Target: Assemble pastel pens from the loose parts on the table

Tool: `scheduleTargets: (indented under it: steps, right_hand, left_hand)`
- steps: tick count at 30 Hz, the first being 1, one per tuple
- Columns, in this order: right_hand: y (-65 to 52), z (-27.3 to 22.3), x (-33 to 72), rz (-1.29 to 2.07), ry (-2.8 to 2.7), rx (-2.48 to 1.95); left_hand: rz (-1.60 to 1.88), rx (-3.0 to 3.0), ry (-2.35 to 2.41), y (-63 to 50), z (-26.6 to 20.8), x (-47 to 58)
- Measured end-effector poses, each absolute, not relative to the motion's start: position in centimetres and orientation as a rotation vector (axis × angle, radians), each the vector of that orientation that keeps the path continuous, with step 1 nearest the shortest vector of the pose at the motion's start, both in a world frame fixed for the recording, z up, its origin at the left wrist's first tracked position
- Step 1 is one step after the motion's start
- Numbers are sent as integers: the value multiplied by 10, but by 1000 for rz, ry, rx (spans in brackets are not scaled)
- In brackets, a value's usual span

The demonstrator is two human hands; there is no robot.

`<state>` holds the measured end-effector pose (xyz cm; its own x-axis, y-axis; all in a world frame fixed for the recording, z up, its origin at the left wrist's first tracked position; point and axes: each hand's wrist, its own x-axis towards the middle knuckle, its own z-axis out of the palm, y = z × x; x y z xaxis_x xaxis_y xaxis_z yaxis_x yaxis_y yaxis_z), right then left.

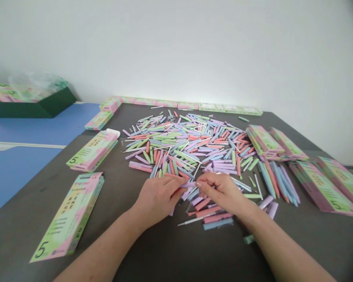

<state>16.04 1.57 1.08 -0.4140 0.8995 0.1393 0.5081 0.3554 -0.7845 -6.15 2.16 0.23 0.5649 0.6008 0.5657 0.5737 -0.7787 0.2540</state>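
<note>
My left hand (160, 197) and my right hand (220, 191) meet at the near side of a wide heap of loose pen parts (191, 137). Between their fingertips is a light purple pen barrel (190, 184), held level and pinched from both ends. The fingers cover its ends, so I cannot tell whether another part is joined to it. White refills and pink, blue, green and purple barrels lie around and partly beneath the hands. To the right of my right hand, a row of capped-looking pens (278, 182) lies side by side.
Flat printed pen boxes stand on the dark table (153, 258): an upper left box (92, 150), a near left box (67, 215) and several at right (326, 184). More line the back edge (164, 103). A dark green bin (32, 107) sits on the blue surface (23, 164).
</note>
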Motion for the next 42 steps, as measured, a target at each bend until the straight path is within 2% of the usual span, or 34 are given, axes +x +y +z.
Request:
scheduleTargets:
  steps: [4, 14, 24, 35, 42]
  right_hand:
    - [15, 10, 158, 971, -1938, -1204]
    - [18, 8, 160, 1464, -1477, -1151]
    - [21, 10, 162, 1420, -1286, -1075]
    - [32, 15, 165, 1440, -792, -926]
    - [30, 10, 159, 1676, -722, -912]
  left_hand:
    - [993, 2748, 1044, 21, 0, -62]
    - [952, 2683, 1013, 23, 3, -62]
    - [885, 2574, 1058, 21, 7, -64]
    - [886, 2530, 1098, 22, 7, -66]
    - [883, 2544, 1122, 23, 7, -65]
